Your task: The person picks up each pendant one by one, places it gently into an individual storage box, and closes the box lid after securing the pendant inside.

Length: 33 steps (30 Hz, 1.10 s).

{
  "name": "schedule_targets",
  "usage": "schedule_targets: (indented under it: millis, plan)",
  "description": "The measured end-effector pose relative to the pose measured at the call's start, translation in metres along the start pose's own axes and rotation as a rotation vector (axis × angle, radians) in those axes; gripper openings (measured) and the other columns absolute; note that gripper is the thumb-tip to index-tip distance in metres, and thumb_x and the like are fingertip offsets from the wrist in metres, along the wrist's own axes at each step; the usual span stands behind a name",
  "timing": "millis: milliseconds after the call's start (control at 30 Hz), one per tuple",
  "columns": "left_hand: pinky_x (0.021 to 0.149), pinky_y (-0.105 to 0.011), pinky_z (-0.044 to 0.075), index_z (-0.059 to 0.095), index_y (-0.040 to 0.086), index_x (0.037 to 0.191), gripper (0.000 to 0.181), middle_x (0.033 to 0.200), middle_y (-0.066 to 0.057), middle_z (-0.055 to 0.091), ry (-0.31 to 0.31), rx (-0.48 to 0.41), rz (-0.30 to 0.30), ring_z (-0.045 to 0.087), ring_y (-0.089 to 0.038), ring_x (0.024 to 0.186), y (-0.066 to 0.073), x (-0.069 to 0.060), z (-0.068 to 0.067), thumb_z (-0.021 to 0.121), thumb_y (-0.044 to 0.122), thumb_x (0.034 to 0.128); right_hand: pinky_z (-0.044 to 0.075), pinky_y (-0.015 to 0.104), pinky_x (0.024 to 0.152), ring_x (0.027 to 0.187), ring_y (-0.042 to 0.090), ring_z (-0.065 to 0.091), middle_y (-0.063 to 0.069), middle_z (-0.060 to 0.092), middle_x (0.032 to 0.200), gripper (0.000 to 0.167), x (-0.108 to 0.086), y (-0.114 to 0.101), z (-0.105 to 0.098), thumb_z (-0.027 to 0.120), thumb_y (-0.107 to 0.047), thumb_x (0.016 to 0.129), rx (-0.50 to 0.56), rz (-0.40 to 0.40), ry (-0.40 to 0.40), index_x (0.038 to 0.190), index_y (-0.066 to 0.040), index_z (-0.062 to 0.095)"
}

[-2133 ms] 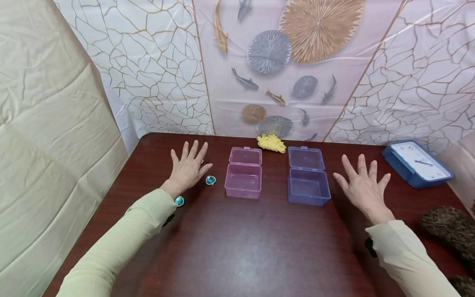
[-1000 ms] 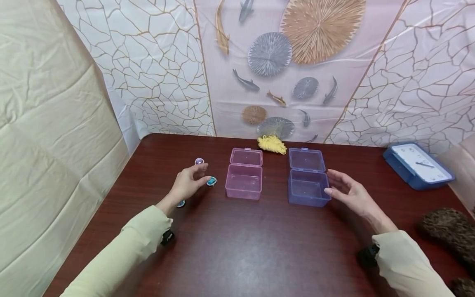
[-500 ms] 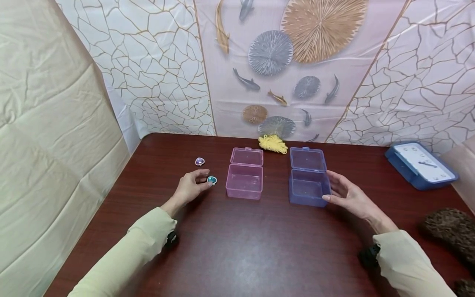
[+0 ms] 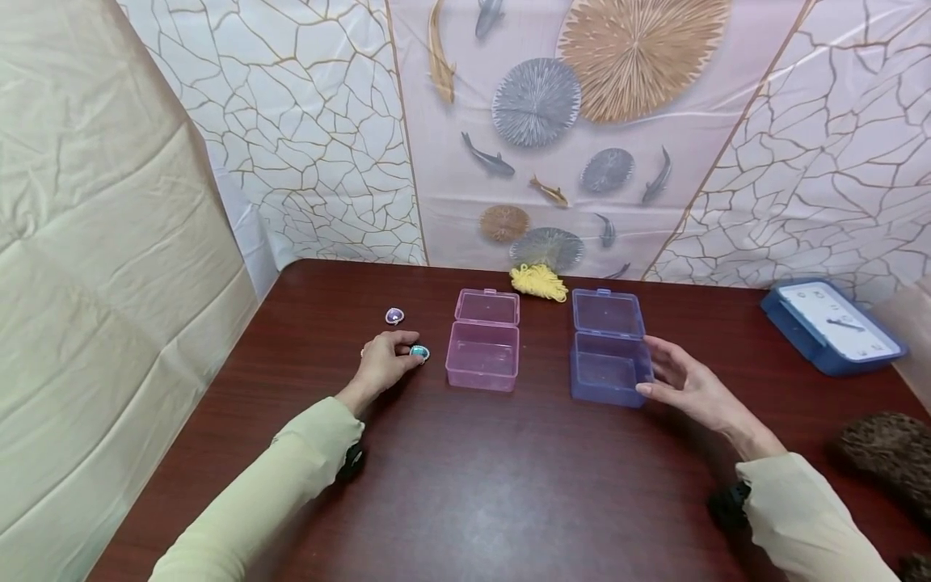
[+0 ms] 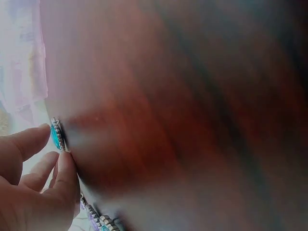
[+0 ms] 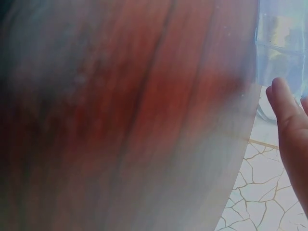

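Note:
My left hand (image 4: 383, 364) pinches a teal heart-shaped gem (image 4: 419, 352) with a beaded rim between thumb and fingers; the left wrist view shows the gem (image 5: 57, 134) at the fingertips. A purple gem (image 4: 394, 316) lies just behind that hand. To its right stands a pink clear box (image 4: 482, 377) with its lid raised. My right hand (image 4: 691, 390) rests at the right wall of a blue clear box (image 4: 608, 394), thumb near the front corner and fingers along the side. Both boxes look empty.
Yellow yarn (image 4: 538, 282) lies behind the boxes by the patterned backdrop. A blue clock (image 4: 836, 325) is at the back right, and a brown fuzzy thing (image 4: 883, 453) at the right edge. A cream cloth hangs at the left.
From spread above the table, both hands have come down. The left has moved off the purple gem and taken the teal one; the right has moved left to the blue box.

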<state>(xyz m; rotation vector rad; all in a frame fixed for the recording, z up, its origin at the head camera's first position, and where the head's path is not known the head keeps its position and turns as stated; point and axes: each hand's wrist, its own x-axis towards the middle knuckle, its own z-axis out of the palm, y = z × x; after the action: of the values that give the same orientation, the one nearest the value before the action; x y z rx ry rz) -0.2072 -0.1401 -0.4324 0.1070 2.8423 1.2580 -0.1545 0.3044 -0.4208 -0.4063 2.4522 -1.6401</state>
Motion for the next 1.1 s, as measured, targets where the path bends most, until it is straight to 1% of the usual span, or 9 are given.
schedule_targets:
  millis: [100,267,333,500,633,767,867,967,1100]
  plan:
    - [0.098,-0.046,0.033,0.068,0.002,0.111,0.033,0.095,-0.013,0.072,0.005,0.029,0.008,0.067,-0.024,0.094,0.001,0.000,0.000,0.073,0.009,0.0791,0.044,0.006,0.083,0.113,-0.011,0.044,0.033,0.029,0.142,0.074,0.001,-0.001,-0.001,0.064,-0.003,0.087,-0.014,0.001,-0.002,0.144,0.007,0.018]
    - [0.092,-0.043,0.038,0.071,0.005,0.104,0.026,0.091,-0.010,0.073,0.012,0.062,0.014,0.067,-0.023,0.090,0.004,0.001,0.000,0.075,0.009,0.0782,0.043,0.005,0.084,0.126,0.019,0.045,0.032,0.029,0.144,0.075,0.000,-0.003,-0.003,0.065,-0.006,0.087,-0.067,0.018,0.002,0.145,0.005,0.019]
    - [0.089,-0.042,0.038,0.071,0.006,0.101,0.024,0.089,-0.010,0.072,0.021,0.068,0.016,0.067,-0.022,0.089,0.005,0.000,0.000,0.075,0.009,0.0776,0.043,0.005,0.083,0.125,0.015,0.046,0.033,0.028,0.143,0.074,0.000,-0.003,-0.002,0.065,-0.005,0.087,-0.059,0.014,0.001,0.145,0.006,0.019]
    - [0.082,-0.033,0.046,0.069,0.007,0.097,0.021,0.087,-0.009,0.071,0.034,0.033,0.022,0.067,-0.019,0.080,0.005,-0.002,-0.002,0.075,0.005,0.0770,0.044,0.006,0.083,0.112,-0.013,0.042,0.034,0.027,0.143,0.074,0.000,-0.001,-0.001,0.065,-0.004,0.087,-0.010,0.002,-0.005,0.144,0.008,0.019]
    - [0.071,-0.029,0.054,0.069,0.005,0.096,0.019,0.088,-0.010,0.070,0.074,-0.038,0.007,0.067,-0.017,0.077,0.008,-0.001,-0.009,0.074,0.004,0.0779,0.043,0.006,0.084,0.119,-0.002,0.044,0.032,0.026,0.145,0.075,0.000,-0.002,-0.001,0.065,-0.006,0.087,-0.031,0.017,-0.004,0.144,0.006,0.019]
    - [0.069,-0.024,0.052,0.069,0.007,0.100,0.021,0.091,-0.011,0.070,0.144,-0.077,0.008,0.067,-0.018,0.080,0.018,0.003,-0.022,0.074,0.008,0.0796,0.043,0.006,0.084,0.125,0.015,0.044,0.031,0.026,0.146,0.075,0.000,-0.002,-0.002,0.065,-0.007,0.088,-0.046,0.036,-0.008,0.145,0.006,0.018]
    - [0.066,-0.020,0.050,0.069,0.008,0.103,0.023,0.093,-0.011,0.070,0.160,-0.156,0.016,0.065,-0.018,0.082,0.032,0.006,-0.026,0.074,0.012,0.0810,0.043,0.006,0.084,0.125,0.013,0.043,0.032,0.025,0.146,0.076,0.000,-0.002,-0.003,0.065,-0.007,0.088,-0.047,0.033,-0.008,0.145,0.006,0.018]
    - [0.070,-0.023,0.054,0.067,0.005,0.107,0.026,0.097,-0.014,0.069,0.095,-0.345,0.006,0.066,-0.020,0.084,0.054,0.009,-0.019,0.072,0.010,0.0821,0.044,0.006,0.084,0.120,0.001,0.044,0.033,0.025,0.145,0.075,0.000,-0.001,-0.002,0.065,-0.005,0.087,-0.033,0.015,-0.006,0.144,0.007,0.018]
    - [0.077,-0.034,0.056,0.064,-0.001,0.111,0.030,0.101,-0.021,0.068,-0.067,-0.540,0.002,0.069,-0.022,0.082,0.091,0.009,0.010,0.071,0.003,0.0817,0.045,0.007,0.083,0.113,-0.011,0.044,0.035,0.027,0.142,0.074,0.000,-0.001,-0.001,0.064,-0.002,0.087,0.011,-0.013,-0.007,0.143,0.009,0.018]
